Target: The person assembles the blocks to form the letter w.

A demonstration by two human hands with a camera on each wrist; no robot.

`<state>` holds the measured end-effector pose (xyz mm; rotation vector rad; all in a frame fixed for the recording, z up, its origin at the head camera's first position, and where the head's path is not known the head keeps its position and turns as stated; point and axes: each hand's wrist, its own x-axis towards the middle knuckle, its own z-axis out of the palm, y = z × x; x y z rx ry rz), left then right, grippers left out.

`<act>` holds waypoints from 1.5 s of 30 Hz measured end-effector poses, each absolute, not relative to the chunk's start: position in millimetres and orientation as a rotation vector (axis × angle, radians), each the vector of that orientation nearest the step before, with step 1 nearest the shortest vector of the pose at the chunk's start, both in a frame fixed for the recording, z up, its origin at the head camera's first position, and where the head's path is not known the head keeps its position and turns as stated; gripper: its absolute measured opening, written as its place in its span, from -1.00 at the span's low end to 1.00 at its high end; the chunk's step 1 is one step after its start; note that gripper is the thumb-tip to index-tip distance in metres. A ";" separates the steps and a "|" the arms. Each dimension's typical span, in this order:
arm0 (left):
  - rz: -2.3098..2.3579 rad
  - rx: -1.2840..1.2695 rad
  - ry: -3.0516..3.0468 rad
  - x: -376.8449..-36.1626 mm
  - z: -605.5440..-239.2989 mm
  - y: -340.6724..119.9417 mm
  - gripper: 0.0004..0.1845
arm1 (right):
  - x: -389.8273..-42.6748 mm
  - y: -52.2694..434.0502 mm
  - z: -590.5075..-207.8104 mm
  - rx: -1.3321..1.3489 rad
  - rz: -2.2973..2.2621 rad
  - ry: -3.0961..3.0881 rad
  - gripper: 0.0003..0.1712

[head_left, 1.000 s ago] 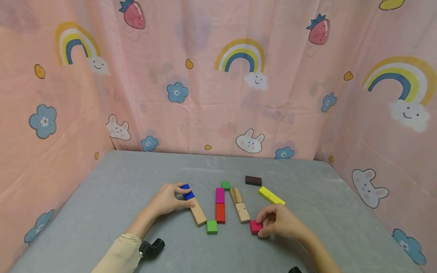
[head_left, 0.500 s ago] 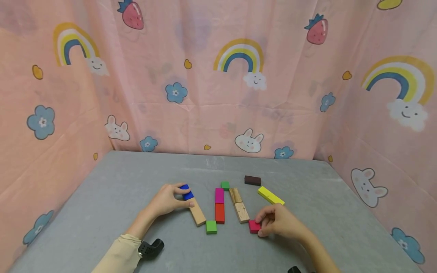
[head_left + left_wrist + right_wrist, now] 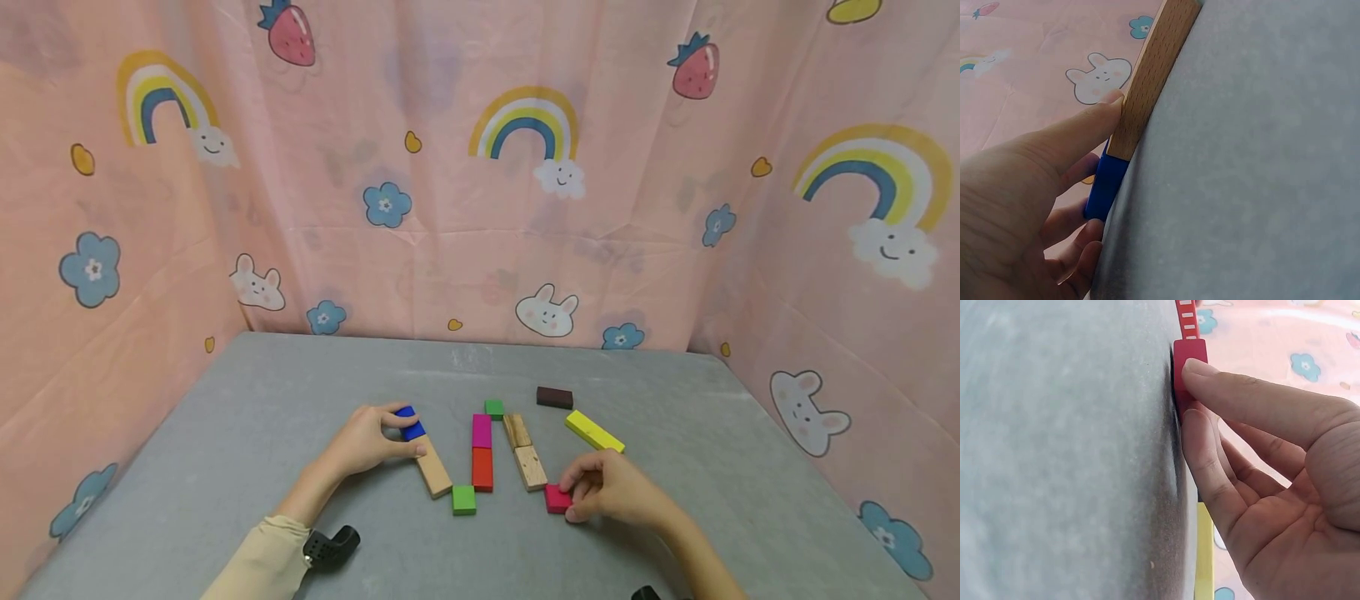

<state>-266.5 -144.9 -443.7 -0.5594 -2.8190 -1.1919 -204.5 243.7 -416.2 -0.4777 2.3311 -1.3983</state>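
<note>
My left hand (image 3: 367,440) holds a blue block (image 3: 409,427), fingers at its far end and the thumb on the plain tan wooden block (image 3: 434,472) that butts against it. In the left wrist view, that thumb presses the wooden block (image 3: 1150,84) and the fingers curl at the blue block (image 3: 1106,186). My right hand (image 3: 618,490) pinches a crimson block (image 3: 557,498) between thumb and finger, flat on the table by the lower end of a grained wooden block (image 3: 531,468). A light green block (image 3: 464,500) lies by the tan block's near end.
Between the hands, a magenta block (image 3: 482,431) and an orange-red block (image 3: 482,471) stand in line, beside a second grained block (image 3: 517,431). A green block (image 3: 494,408) lies behind them. Farther right lie a yellow block (image 3: 595,431) and a dark brown block (image 3: 554,397). A curtain (image 3: 450,250) surrounds the table.
</note>
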 end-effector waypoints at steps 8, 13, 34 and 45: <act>-1.203 -0.560 -2.815 -266.3 -443.4 -144.6 -0.37 | -203.7 243.9 -416.4 -0.512 -1.406 2.327 -0.70; -1.209 -0.565 -2.810 -266.0 -443.2 -144.8 -0.38 | -204.0 244.2 -416.7 -0.525 -1.412 2.320 -0.71; -1.220 -0.558 -2.816 -266.4 -444.0 -145.2 -0.38 | -203.1 243.2 -414.9 -0.546 -1.369 2.349 -0.76; -1.218 -0.570 -2.815 -266.1 -443.2 -145.6 -0.37 | -203.6 243.6 -415.4 -0.551 -1.356 2.363 -0.75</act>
